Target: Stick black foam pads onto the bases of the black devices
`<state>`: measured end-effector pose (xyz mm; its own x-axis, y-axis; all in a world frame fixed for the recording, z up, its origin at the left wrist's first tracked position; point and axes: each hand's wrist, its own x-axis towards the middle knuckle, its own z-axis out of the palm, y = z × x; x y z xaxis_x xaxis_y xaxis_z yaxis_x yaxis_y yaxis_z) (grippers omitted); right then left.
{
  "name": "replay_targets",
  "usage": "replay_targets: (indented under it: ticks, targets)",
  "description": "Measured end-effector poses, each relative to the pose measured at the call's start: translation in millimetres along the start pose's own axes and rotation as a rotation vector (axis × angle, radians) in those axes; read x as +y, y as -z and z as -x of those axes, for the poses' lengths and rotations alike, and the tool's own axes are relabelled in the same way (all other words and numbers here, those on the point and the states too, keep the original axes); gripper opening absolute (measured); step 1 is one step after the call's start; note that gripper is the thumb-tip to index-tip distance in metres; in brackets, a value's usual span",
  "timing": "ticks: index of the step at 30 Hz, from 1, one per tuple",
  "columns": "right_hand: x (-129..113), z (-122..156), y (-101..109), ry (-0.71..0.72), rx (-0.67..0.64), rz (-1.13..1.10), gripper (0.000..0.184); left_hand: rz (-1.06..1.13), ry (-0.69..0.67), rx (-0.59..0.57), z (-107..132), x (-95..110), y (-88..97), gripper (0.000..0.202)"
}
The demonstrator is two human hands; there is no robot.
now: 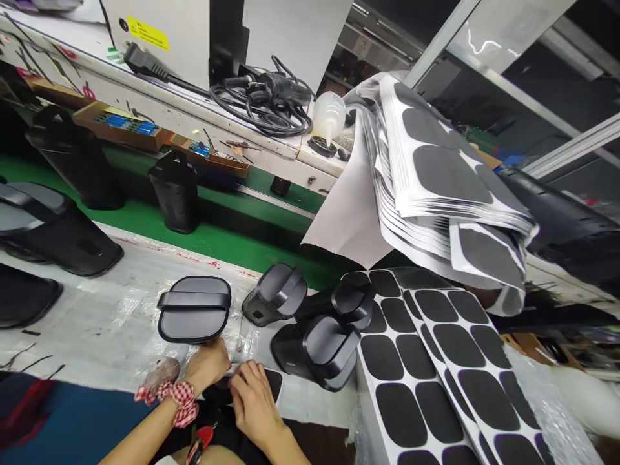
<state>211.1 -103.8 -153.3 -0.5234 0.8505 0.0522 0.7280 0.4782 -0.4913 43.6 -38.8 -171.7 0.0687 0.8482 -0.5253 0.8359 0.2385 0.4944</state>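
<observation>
At the table's near edge, my right hand (254,397) bends its fingers over a black piece with rounded corners (274,383), pressing on it. My left hand (209,365), with a red checked scrunchie (183,402) at the wrist, is curled close beside it. The left fingers are turned under and mostly hidden, so what they grip cannot be made out. Just beyond my left hand stands a black device with a strap-like handle on top (194,316). More such handled black devices (320,349) stand to the right of my hands.
Sheets of black rounded stickers (402,361) lie at right, with a thick folded stack (436,161) above. Behind the table runs a green belt (217,242) carrying black housings (175,194). A shelf (276,145) holds coiled cables (271,97) and a squeeze bottle (329,113).
</observation>
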Motion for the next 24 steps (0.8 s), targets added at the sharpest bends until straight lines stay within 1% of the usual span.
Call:
replay_targets:
  ticks: [3,5,7,10,12,14,17,18,20,22,24]
  targets:
    - [-2.5,2.6,4.8,0.004,-0.036,-0.025,0.026,-0.065,-0.024,0.004,10.7,10.0,9.1,0.019]
    - [-3.0,2.5,6.5,0.005,-0.061,-0.040,0.027,-0.070,-0.057,0.004,13.8,13.7,11.4,0.018]
    - [-3.2,1.7,6.7,0.007,-0.082,-0.045,0.028,-0.060,-0.080,0.003,12.3,13.3,10.4,0.017]
    - [-2.7,4.0,5.3,0.040,-0.095,-0.033,0.023,-0.045,-0.087,0.012,4.4,7.4,3.9,0.016]
    - [-2.1,8.2,4.3,0.063,-0.084,-0.024,0.024,-0.031,-0.084,0.021,-0.7,3.9,-1.7,0.017]
    - [-2.5,11.3,3.4,0.054,-0.051,-0.017,0.027,-0.009,-0.081,0.030,-3.4,2.8,-6.0,0.016]
    - [-8.2,9.3,5.4,0.030,0.020,-0.021,0.040,0.033,-0.076,0.042,-3.5,3.5,-7.9,0.018]
    - [-11.5,7.9,8.8,0.041,0.037,-0.031,0.041,0.044,-0.073,0.044,-3.3,3.2,-7.7,0.019]
    - [-18.7,7.8,22.5,0.079,0.061,-0.064,0.033,0.058,-0.062,0.052,-3.7,0.4,-7.1,0.021]
    - [-24.4,13.7,45.0,0.086,0.101,-0.112,0.026,0.069,-0.048,0.069,-5.2,-4.8,-7.7,0.021]
    - [-27.4,24.8,69.5,0.026,0.175,-0.168,0.026,0.097,-0.053,0.084,-5.7,-10.8,-10.0,0.022]
